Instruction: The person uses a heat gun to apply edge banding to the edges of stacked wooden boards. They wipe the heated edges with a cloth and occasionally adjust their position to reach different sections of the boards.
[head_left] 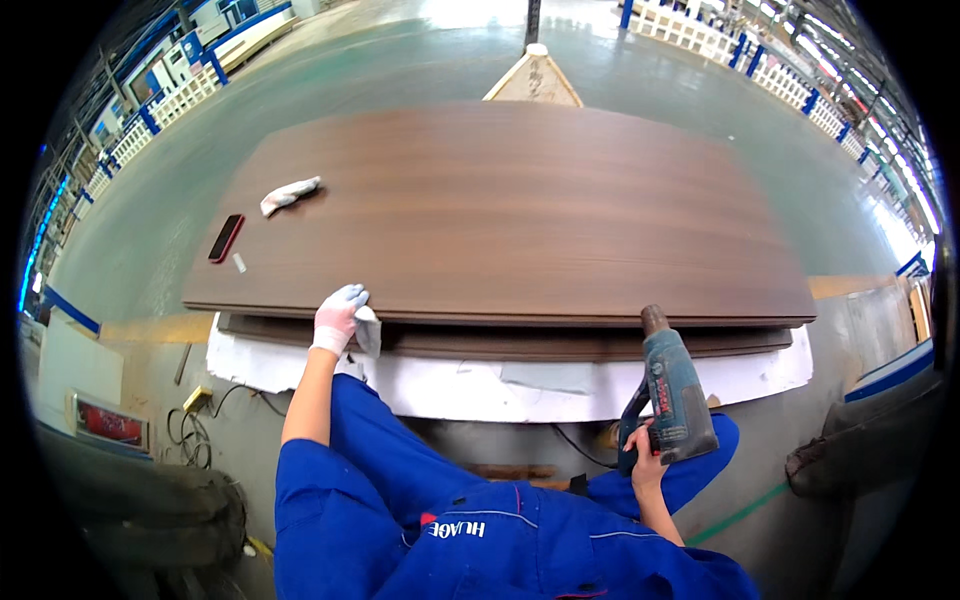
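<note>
My left hand [337,318], in a white glove, rests at the near edge of a brown wood-grain panel [520,210], left of its middle. Its fingers are bent round a greyish-white cloth [368,332] that hangs down over the edge. My bare right hand [643,452] grips the black handle of a dark blue-green heat gun [680,395]. The gun's nozzle tip lies close to the panel's near edge, toward the right end; whether it touches cannot be told. Under the top panel, more brown panels [560,345] are stacked.
On the panel's left lie a crumpled white cloth [290,195], a phone [227,238] and a small white scrap [239,263]. White sheeting [460,385] lies beneath the stack. A pallet jack [535,80] stands beyond it. Cables [188,435] lie on the floor at left.
</note>
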